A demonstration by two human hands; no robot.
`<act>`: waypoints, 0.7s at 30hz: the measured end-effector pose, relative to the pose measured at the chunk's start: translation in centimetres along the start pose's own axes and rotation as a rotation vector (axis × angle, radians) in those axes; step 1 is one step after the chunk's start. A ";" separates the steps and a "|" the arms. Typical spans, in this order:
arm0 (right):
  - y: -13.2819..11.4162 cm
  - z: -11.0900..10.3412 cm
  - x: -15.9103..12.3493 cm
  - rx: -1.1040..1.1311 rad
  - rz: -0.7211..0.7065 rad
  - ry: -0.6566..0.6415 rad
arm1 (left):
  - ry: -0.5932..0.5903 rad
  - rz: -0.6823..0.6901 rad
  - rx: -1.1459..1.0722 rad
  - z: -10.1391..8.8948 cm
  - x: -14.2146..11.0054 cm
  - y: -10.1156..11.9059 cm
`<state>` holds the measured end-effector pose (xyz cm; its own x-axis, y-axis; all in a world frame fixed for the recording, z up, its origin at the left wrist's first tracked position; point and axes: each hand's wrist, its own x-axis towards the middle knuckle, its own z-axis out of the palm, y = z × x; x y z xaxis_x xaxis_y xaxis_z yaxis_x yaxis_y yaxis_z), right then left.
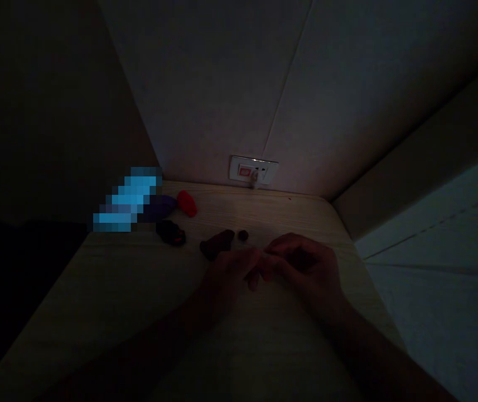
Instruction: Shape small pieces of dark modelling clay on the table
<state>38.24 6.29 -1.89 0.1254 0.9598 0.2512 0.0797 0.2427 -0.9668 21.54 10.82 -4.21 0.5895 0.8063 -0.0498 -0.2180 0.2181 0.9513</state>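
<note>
My left hand (234, 268) and my right hand (305, 262) meet fingertip to fingertip low over the wooden tabletop (284, 340). Both are closed in a pinch. A small reddish bit (266, 273) shows between the fingertips, too dim to name. Just beyond my left hand lies a dark, soft-looking lump (217, 243), partly covered by that hand. Beside it sits a small dark ball (242, 235). Farther left are a bright red lump (187, 203) and a black lump with a reddish spot (170, 233).
A purple-blue oblong thing (160, 207) lies at the back left, next to a pixelated bright blue patch (132, 195). A wall socket (254, 170) with something plugged in is set just above the table's back edge. Walls border the back. The room is very dark.
</note>
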 end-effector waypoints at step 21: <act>1.7 -0.6 1.1 0.050 0.193 0.046 | -0.034 -0.028 -0.067 -0.4 0.2 -0.3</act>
<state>39.08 7.70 -3.20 0.1786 0.9820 0.0613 0.0008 0.0622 -0.9981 21.43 11.13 -4.64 0.6219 0.7804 -0.0645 -0.2519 0.2774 0.9272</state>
